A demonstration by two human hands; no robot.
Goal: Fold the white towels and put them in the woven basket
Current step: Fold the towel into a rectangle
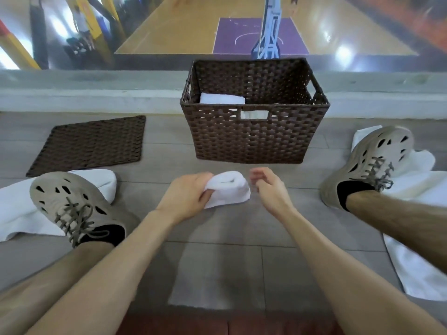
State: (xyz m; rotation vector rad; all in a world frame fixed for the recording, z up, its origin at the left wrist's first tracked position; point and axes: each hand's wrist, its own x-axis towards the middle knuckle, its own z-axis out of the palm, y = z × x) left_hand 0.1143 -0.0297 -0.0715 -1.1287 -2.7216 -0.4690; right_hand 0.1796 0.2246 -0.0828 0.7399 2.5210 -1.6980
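White towel (228,188) is the small bunched-up fold in the middle of the shot, but surroundings first. Straight ahead at 12 o'clock from the hands sits the woven basket (251,141), dark brown with an open top. A folded towel (222,98) already lies in its left half, and a bit of white shows through the front handle slot. Only grey plank floor (169,151) lies between the hands and the basket. Over at 10 o'clock a flat woven panel (89,145) in the same dark weave lies on the floor, well apart from the basket. The person's legs are spread wide. The left shoe (70,204) at 8 o'clock is planted on a loose towel (14,209). The right shoe (370,163) at 2 o'clock sits on more white cloth (416,184) that trails down toward 4 o'clock. At 6 o'clock, between the forearms, a flat pale sheet (212,281) is spread on the floor, looking greyish in the shade. Now the hands: the left hand (187,194) grips the white towel by its left end, fingers over the top and thumb tucked under. The right hand (268,187) is just beside the towel's right edge at 3 o'clock, fingers loosely curled and holding nothing. I can't tell if its fingertips actually touch the cloth.
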